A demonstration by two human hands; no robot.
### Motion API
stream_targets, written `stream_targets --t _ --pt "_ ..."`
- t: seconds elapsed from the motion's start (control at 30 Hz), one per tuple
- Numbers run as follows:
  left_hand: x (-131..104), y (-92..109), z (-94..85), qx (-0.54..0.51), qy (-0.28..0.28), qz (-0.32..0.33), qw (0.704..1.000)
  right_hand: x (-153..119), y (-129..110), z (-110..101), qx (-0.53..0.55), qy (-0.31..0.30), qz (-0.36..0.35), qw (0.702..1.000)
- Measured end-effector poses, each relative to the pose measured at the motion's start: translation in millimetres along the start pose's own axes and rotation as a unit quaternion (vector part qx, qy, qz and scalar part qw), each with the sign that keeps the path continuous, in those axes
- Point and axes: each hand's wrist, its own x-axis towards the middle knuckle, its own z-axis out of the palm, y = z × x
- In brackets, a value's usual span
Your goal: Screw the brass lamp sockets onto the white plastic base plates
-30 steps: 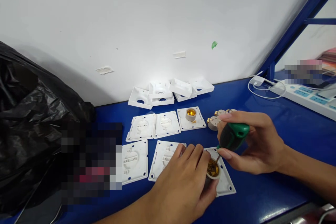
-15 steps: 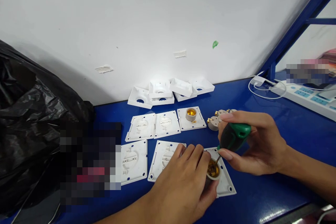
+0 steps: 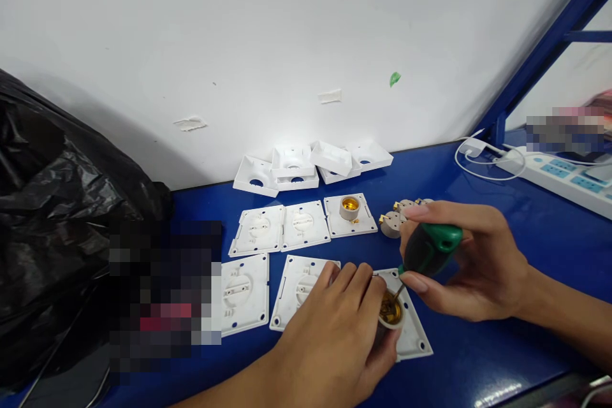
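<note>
My left hand [image 3: 335, 328] is wrapped round a lamp socket [image 3: 393, 313] with a grey rim and a brass-coloured inside. Under the socket lies a square white base plate [image 3: 415, 331], partly covered by my hand. A screwdriver [image 3: 433, 252] with a green and black handle is gripped by my right hand [image 3: 478, 261]. It is tilted, and its shaft reaches into the socket; the tip is hidden inside. Beyond my right hand sit several loose grey sockets [image 3: 393, 223] with brass contacts, and a plate [image 3: 366, 223] bearing another socket [image 3: 350, 208].
More white base plates [image 3: 245, 293] lie in two rows on the blue table [image 3: 478, 357]. Several white box covers [image 3: 255, 175] are piled against the wall. A black plastic bag [image 3: 62, 204] bulges at the left. On the right are a power strip [image 3: 557, 172] and white cable [image 3: 495, 175].
The view has shifted very slightly. Both hands keep their grips, with the screwdriver still inside the socket; its handle appears turned a little at most.
</note>
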Motion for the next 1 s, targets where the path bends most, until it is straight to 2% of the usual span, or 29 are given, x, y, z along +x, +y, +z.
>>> stream_targets --t 0.33,0.53,0.8,1.0 --pt "0.9 -1.4 -1.3 -0.007 -0.004 0.005 1.000 7.5 -3.5 -2.9 -0.012 -0.033 0.011 0.999" --pt "-0.7 -0.7 1.3 0.010 0.015 0.007 1.000 7.8 -4.0 -4.1 -0.007 -0.041 0.017 0.999" --pt "-0.3 -1.8 0.8 0.004 0.000 0.013 1.000 4.7 -2.9 -7.3 -0.013 -0.066 0.033 0.997" --pt "-2.1 -2.3 3.1 0.010 0.023 0.026 0.999 4.9 -0.8 -9.0 -0.005 -0.078 0.038 0.996"
